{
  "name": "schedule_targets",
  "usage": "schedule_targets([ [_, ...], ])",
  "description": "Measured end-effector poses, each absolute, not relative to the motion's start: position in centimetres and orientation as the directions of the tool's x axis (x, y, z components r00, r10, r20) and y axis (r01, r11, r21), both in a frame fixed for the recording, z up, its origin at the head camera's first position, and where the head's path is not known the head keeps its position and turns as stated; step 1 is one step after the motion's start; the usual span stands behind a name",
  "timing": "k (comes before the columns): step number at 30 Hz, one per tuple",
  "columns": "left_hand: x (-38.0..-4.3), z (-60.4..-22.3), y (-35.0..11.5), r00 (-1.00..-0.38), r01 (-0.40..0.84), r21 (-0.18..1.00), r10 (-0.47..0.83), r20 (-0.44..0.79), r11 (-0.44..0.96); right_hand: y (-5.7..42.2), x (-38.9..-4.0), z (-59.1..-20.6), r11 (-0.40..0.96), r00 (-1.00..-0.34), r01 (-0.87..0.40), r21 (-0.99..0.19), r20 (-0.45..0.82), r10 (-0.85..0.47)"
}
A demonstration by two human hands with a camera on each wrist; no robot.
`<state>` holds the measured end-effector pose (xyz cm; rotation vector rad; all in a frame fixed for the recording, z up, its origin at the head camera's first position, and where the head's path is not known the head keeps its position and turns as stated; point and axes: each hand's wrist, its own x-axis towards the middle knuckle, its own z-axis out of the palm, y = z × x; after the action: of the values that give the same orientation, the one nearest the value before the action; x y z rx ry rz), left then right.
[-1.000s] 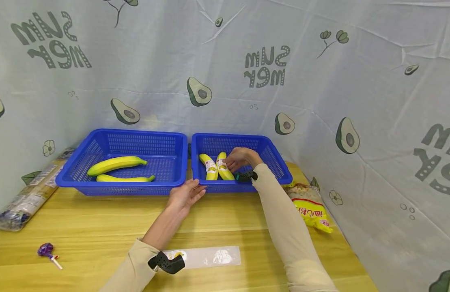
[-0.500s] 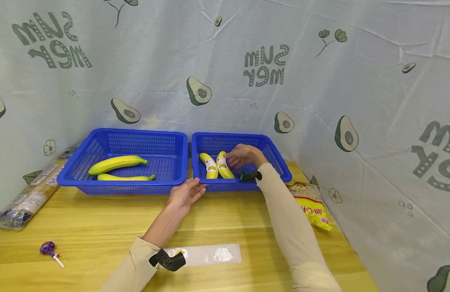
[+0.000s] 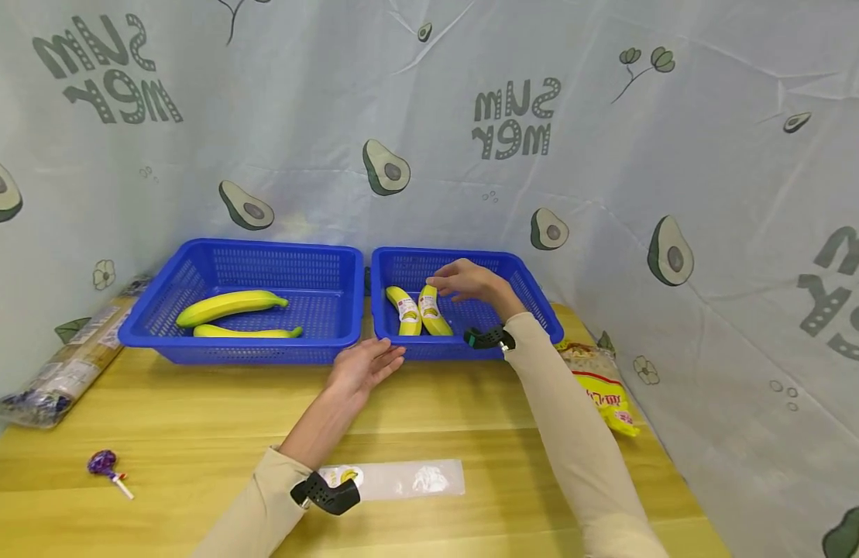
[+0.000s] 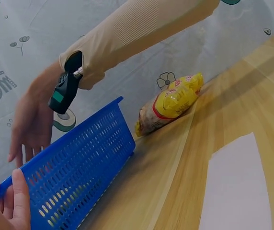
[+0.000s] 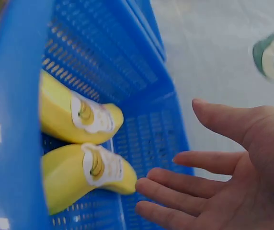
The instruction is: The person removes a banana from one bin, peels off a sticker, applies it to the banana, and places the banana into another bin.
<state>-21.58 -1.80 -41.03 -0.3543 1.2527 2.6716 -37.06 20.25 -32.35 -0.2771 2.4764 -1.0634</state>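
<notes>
Two yellow bananas with white labels, the left one (image 3: pixel 401 298) and the right one (image 3: pixel 439 324), lie side by side in the smaller blue basket (image 3: pixel 485 350). Over that basket my right hand (image 3: pixel 471 280) hovers with its fingers extended and nothing in it. In the right wrist view its fingertips are close to the tip of the nearer labelled banana (image 5: pixel 70 172). My left hand (image 3: pixel 362 364) grips the basket's front-left corner; the left wrist view shows its fingers curled over the basket rim (image 4: pixel 46 154).
A larger blue basket (image 3: pixel 262 342) on the left holds two unlabelled bananas (image 3: pixel 223 309). On the table are a translucent strip (image 3: pixel 408 480) with a banana label, a purple lollipop (image 3: pixel 103 463), a long clear package (image 3: pixel 80 360) and a yellow food bag (image 3: pixel 603 387). Printed curtain (image 3: pixel 297 186) hangs behind.
My right hand has moved up and back from beside the right labelled banana, toward its far tip, and its fingers have straightened. The left hand stays on the basket corner.
</notes>
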Motion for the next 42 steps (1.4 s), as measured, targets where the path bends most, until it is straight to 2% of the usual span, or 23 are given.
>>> schedule_targets([
  [9,-20.7,-41.0,-2.6,-0.953,-0.297,0.766,0.223,-0.203,-0.570,19.1,-34.0,-31.6,0.691,-0.932,-0.220,-0.689,-0.062,-0.358],
  [13,-20.1,-40.8,-3.1,-0.946,-0.310,0.785,0.259,-0.197,-0.537,18.8,-32.7,-31.5,0.642,-0.922,-0.313,-0.700,0.061,-0.383],
  [22,-18.5,-40.4,-4.9,-0.941,-0.299,0.830,0.288,-0.175,-0.472,18.0,-29.9,-32.1,0.537,-0.847,-0.511,-0.671,0.287,-0.448],
  [28,-17.9,-40.4,-7.5,-0.948,-0.299,0.826,0.250,-0.199,-0.478,16.5,-28.7,-33.0,0.428,-0.785,-0.578,-0.695,0.331,-0.523],
  [32,-17.8,-40.3,-9.5,-0.948,-0.302,0.800,0.247,-0.198,-0.518,15.3,-28.1,-34.1,0.324,-0.707,-0.647,-0.690,0.384,-0.594],
  [37,-17.7,-40.3,-11.5,-0.951,-0.299,0.779,0.239,-0.196,-0.551,14.0,-27.2,-35.3,0.253,-0.606,-0.739,-0.625,0.451,-0.655],
  [42,-17.2,-40.3,-13.3,-0.952,-0.304,0.775,0.209,-0.224,-0.553,12.6,-26.8,-36.3,0.233,-0.561,-0.774,-0.588,0.469,-0.682],
])
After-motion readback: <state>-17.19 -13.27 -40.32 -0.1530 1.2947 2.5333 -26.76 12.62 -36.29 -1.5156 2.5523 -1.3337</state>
